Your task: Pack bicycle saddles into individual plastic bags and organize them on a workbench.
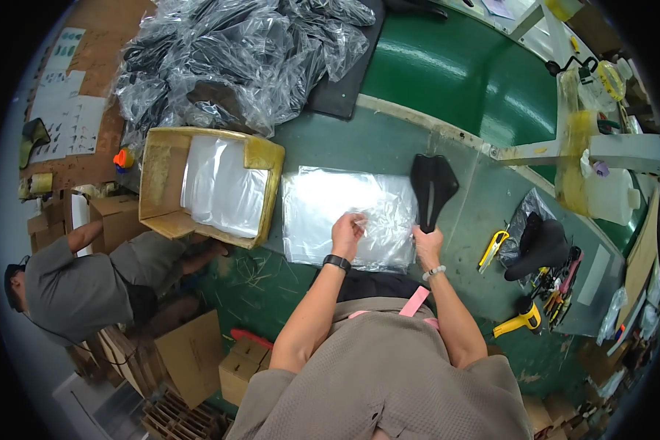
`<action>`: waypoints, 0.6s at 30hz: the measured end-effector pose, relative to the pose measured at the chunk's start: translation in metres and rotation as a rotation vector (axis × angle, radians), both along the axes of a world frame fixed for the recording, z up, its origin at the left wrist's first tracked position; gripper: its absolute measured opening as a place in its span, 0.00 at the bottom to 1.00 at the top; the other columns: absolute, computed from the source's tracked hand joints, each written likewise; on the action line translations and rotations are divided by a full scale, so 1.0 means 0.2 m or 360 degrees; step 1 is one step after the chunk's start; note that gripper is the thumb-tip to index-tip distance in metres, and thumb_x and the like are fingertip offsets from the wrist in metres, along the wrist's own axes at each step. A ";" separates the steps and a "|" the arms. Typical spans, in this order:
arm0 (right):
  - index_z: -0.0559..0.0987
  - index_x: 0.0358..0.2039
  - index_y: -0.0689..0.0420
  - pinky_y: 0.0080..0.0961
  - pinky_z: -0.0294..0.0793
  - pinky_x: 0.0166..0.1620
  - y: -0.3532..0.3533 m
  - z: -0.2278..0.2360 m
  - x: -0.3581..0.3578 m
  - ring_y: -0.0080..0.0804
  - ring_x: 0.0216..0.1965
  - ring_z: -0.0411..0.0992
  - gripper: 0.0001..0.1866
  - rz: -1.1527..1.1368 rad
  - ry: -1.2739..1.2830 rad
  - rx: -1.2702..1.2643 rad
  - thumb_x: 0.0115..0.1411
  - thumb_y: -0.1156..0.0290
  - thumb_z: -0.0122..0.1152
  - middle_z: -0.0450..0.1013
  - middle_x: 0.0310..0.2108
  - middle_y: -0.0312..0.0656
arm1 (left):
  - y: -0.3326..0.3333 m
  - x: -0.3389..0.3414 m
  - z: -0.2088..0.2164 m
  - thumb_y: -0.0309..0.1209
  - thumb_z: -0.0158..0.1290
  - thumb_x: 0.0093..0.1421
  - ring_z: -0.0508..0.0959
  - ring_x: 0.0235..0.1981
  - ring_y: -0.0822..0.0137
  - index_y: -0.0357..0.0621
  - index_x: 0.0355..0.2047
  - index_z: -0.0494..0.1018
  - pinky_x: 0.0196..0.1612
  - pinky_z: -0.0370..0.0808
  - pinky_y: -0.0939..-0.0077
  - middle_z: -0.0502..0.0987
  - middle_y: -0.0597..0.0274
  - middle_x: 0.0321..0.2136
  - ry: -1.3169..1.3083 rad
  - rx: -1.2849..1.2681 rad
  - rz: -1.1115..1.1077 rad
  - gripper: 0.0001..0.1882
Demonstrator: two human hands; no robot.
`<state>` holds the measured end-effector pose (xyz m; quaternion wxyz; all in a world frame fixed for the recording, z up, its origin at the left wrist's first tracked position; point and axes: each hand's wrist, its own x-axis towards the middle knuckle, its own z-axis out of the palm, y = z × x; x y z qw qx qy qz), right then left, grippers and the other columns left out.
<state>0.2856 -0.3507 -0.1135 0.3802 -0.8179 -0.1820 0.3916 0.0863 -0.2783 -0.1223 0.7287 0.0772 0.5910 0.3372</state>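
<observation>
My right hand (428,246) is wrapped round the narrow nose of a black bicycle saddle (422,183), which points away from me with its wide end farthest. To its left, a stack of clear plastic bags (312,209) lies flat on the green worktable (462,220). My left hand (347,233) rests over the crinkled top plastic bag (389,227), fingers curled and closed on it; the exact pinch is hard to see. The saddle's wide end reaches past the stack's right edge.
A cardboard box (273,187) of plastic sheets stands left. Behind it are heaped plastic-wrapped dark items (235,59). On the right lie a yellow utility knife (493,251), another black saddle (541,246), hand tools (561,297) and a yellow heat gun (519,319). Another person (88,286) bends at left.
</observation>
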 end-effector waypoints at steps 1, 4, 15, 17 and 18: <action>0.77 0.27 0.61 0.23 0.67 0.23 -0.01 0.03 0.01 0.21 0.18 0.68 0.10 -0.0140 0.0132 -0.0065 0.51 0.68 0.66 0.71 0.18 0.34 | 0.00 -0.03 0.01 0.29 0.47 0.60 0.74 0.29 0.76 0.42 0.40 0.74 0.33 0.71 0.79 0.76 0.66 0.30 -0.0004 0.0005 0.0114 0.10; 0.77 0.31 0.65 0.31 0.70 0.26 -0.03 0.22 -0.02 0.32 0.20 0.72 0.15 -0.0003 -0.0143 0.0129 0.52 0.65 0.67 0.75 0.21 0.42 | 0.02 -0.03 0.03 0.31 0.48 0.61 0.73 0.29 0.77 0.45 0.42 0.73 0.33 0.70 0.80 0.75 0.69 0.28 0.0282 0.0094 -0.0190 0.11; 0.71 0.37 0.60 0.50 0.71 0.33 -0.16 0.33 -0.19 0.61 0.29 0.73 0.17 0.1410 -0.0699 -0.0125 0.56 0.60 0.60 0.74 0.25 0.57 | 0.02 -0.08 -0.17 0.40 0.41 0.66 0.75 0.28 0.60 0.36 0.29 0.71 0.32 0.70 0.61 0.76 0.55 0.27 0.0970 0.0496 -0.0022 0.18; 0.71 0.37 0.60 0.51 0.70 0.35 -0.16 0.36 -0.11 0.62 0.31 0.73 0.16 0.1385 -0.0749 -0.0400 0.56 0.61 0.59 0.74 0.26 0.57 | 0.02 0.18 0.16 0.38 0.40 0.67 0.73 0.29 0.48 0.33 0.32 0.71 0.37 0.70 0.56 0.75 0.47 0.26 0.1169 0.0760 -0.0383 0.19; 0.71 0.36 0.61 0.51 0.71 0.35 -0.16 0.38 -0.11 0.61 0.31 0.73 0.16 0.1388 -0.0767 -0.0387 0.56 0.61 0.59 0.75 0.27 0.57 | 0.00 0.23 0.37 0.33 0.44 0.62 0.74 0.31 0.45 0.36 0.30 0.72 0.38 0.70 0.55 0.74 0.47 0.26 0.1364 0.1667 -0.0650 0.12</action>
